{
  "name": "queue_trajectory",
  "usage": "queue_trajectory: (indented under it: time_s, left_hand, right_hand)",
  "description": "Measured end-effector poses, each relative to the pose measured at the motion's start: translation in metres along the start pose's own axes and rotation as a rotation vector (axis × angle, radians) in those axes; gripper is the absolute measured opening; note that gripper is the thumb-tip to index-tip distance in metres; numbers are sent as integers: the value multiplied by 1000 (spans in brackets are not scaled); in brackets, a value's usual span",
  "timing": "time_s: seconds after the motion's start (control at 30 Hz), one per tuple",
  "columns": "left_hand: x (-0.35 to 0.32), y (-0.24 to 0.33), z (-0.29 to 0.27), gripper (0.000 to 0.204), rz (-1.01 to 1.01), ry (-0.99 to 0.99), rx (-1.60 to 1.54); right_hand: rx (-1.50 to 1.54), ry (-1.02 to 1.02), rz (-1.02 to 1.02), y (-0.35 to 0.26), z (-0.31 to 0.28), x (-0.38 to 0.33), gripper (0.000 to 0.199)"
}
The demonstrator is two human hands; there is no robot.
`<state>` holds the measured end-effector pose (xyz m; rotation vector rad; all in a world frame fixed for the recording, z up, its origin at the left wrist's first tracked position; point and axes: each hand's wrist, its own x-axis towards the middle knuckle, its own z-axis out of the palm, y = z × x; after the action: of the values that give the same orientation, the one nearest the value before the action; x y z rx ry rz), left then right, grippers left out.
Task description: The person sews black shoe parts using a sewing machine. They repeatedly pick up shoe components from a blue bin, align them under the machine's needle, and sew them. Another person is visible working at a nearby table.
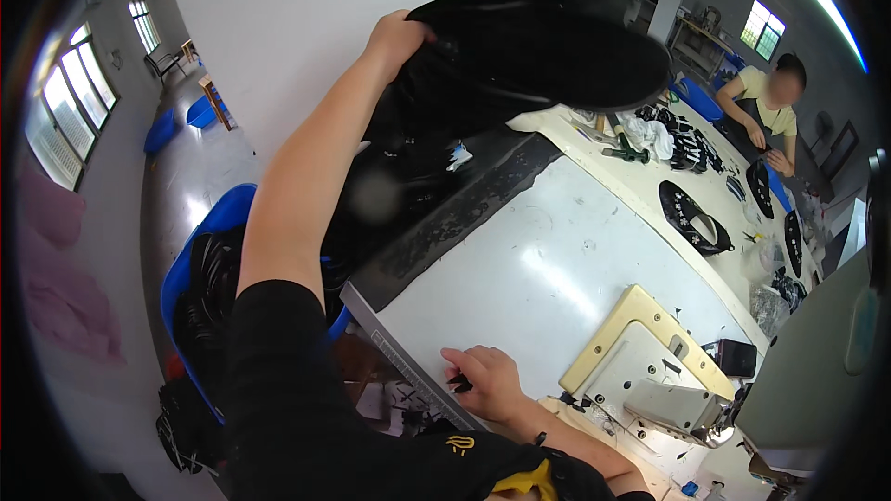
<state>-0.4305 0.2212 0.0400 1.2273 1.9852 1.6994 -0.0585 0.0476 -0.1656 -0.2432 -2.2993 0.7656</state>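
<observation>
Fingers of one left hand (397, 37) grip one black shoe upper (529, 51); right hand (487, 380) pinches one black snip (459, 380).

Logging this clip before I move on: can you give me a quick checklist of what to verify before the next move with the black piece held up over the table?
1. Left hand grips the black piece: ok.
2. Piece lifted off the white table: ok.
3. Right hand rests at the table's near edge on a small black item: ok, item unclear.
4. Sewing machine not touched by either hand: ok.
5. Blue bin of black pieces below the left arm: ok.
6. Piece's underside: cannot tell.
</observation>
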Motion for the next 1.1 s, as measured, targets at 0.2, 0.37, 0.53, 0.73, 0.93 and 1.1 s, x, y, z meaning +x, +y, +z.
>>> queue_trajectory:
  time_s: [0.2,0.37,0.53,0.73,0.93,1.1]
  left_hand:
    - [-8,-130,-17,55,-309,31,302]
    - [-13,-201,-31,54,-436,-222,595]
    - [-49,-108,3,37,-254,-81,1137]
    - [-46,-133,59,31,499,-475,1040]
    - [-68,-114,95,46,343,-535,1426]
    - [-87,-129,36,41,516,-417,1083]
  right_hand:
    - [33,-73,56,0,-3,2,29]
    - [22,-97,81,0,-1,3,28]
    - [16,-84,100,1,-1,0,29]
    - [22,-83,53,3,0,-1,34]
    - [36,-146,81,2,-2,-1,35]
    - [57,-176,68,5,-5,-3,37]
